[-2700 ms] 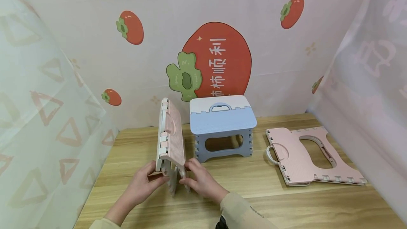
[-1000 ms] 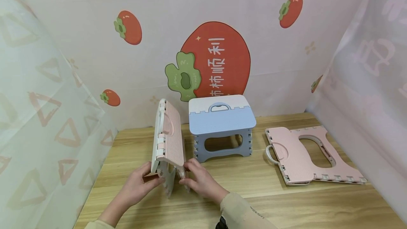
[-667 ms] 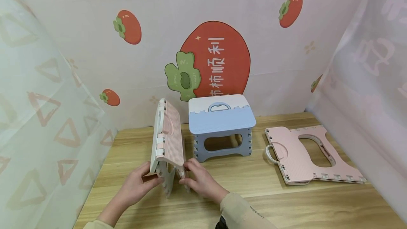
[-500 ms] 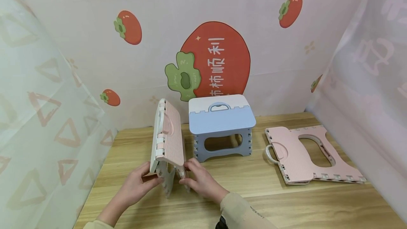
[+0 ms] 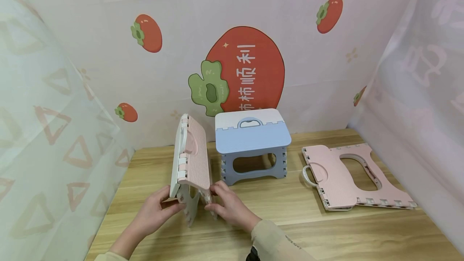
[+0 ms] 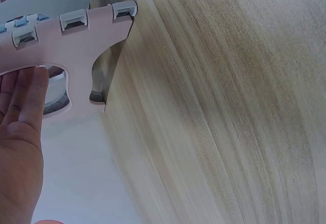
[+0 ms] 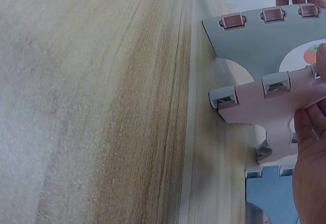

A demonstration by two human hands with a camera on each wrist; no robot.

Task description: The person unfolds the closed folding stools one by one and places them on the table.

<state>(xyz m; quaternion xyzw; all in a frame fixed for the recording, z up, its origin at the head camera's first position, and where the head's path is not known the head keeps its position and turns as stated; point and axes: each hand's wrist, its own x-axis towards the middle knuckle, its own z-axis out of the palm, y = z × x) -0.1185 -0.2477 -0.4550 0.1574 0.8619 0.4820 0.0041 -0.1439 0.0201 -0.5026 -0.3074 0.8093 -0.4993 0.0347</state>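
A pink and white folding stool (image 5: 195, 154), partly unfolded, stands on its legs, its hinged top peaked like a roof. My left hand (image 5: 156, 210) holds the white side's leg at the near edge, thumb on the inner face. My right hand (image 5: 230, 206) grips the pink side's leg, close under the top. The left wrist view has that hand's fingers at the cut-out of a pink leg panel (image 6: 79, 71). In the right wrist view my right hand (image 7: 311, 168) is at a pink panel (image 7: 249, 102), with a pale grey-white panel (image 7: 244, 43) beyond it.
A blue and white folding stool (image 5: 252, 136) stands fully opened just right of the held one. Farther right, a pink folding stool (image 5: 335, 180) lies folded flat on the wooden table (image 5: 282, 228). Printed cloth (image 5: 174, 19) walls the back and both sides.
The stool's white side and my left hand have shifted slightly left, so its two halves stand a little wider apart. My right hand has stayed in place. Both other stools have not moved.
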